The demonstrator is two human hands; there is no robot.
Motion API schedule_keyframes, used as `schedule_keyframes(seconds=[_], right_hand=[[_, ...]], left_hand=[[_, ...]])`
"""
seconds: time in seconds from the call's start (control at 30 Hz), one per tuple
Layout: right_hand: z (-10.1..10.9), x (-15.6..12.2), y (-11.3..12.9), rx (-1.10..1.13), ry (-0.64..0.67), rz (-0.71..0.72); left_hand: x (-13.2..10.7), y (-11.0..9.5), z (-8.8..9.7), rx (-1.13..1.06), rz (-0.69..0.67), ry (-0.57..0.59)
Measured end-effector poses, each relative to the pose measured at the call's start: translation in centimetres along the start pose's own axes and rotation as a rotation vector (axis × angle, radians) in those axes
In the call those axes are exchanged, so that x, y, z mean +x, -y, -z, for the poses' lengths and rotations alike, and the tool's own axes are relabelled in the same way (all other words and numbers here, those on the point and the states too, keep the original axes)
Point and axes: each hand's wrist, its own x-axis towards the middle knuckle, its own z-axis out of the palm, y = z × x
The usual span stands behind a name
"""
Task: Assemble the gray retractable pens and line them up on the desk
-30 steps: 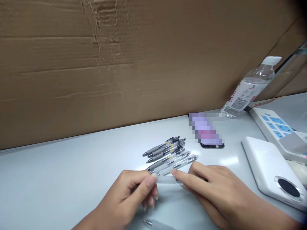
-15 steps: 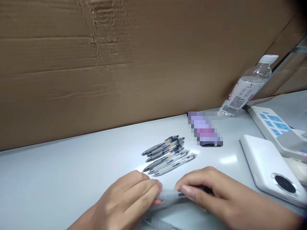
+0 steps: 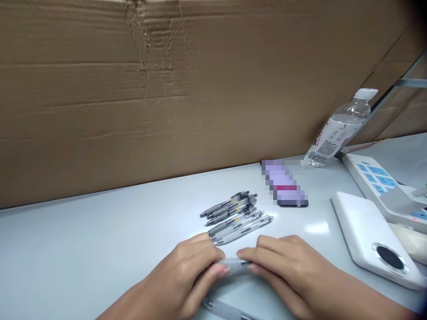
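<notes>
Between my two hands is a pen (image 3: 234, 264) with a pale translucent grip, blurred by motion. My left hand (image 3: 187, 272) pinches its left end between thumb and fingers. The fingers of my right hand (image 3: 287, 267) close round its dark right end, which they mostly hide. Below, on the table, another clear pen (image 3: 227, 310) lies partly cut off by the frame's lower edge. Just beyond my hands several pens lie side by side at a slant: grey-grip pens (image 3: 220, 209) at the back and a clear-grip pen (image 3: 245, 231) at the front.
A blurred-out purple phone (image 3: 286, 186) lies behind the pens. To the right are a white power bank (image 3: 370, 235) and a power strip (image 3: 370, 173). A water bottle (image 3: 340, 131) leans at the back right. Brown cardboard (image 3: 200, 89) stands along the far edge of the white table (image 3: 83, 240).
My left thumb has come forward onto the pen, and my right fingers have closed further over its right end. The view has shifted slightly. The row of pens stays put.
</notes>
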Motion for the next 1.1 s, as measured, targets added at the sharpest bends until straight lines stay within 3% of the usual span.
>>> schedule_keyframes(seconds=[0.17, 0.4, 0.57, 0.73, 0.87, 0.97, 1.1], right_hand=[[0.8, 0.1, 0.9, 0.32, 0.104, -0.257], [0.3, 0.2, -0.8, 0.189, 0.163, -0.272], [0.3, 0.3, -1.2, 0.091, 0.179, -0.208], [0.5, 0.1, -0.9, 0.086, 0.243, -0.152], [0.7, -0.1, -0.8, 0.109, 0.305, -0.128], [1.2, 0.2, -0.9, 0.164, 0.315, -0.11], [1.9, 0.8, -1.2, 0.373, 0.186, -0.289]], left_hand=[[-0.2, 0.3, -0.8, 0.221, -0.268, -0.147], [0.1, 0.2, -0.6, 0.329, -0.234, -0.199], [-0.1, -1.3, -0.5, 0.446, -0.316, 0.101], [-0.2, -2.3, -0.9, 0.506, -0.285, 0.162], [0.0, -1.8, 0.2, 0.301, -0.198, 0.065], [0.3, -0.3, 0.5, 0.193, -0.212, -0.055], [0.5, 1.4, 0.0, 0.233, -0.221, -0.134]])
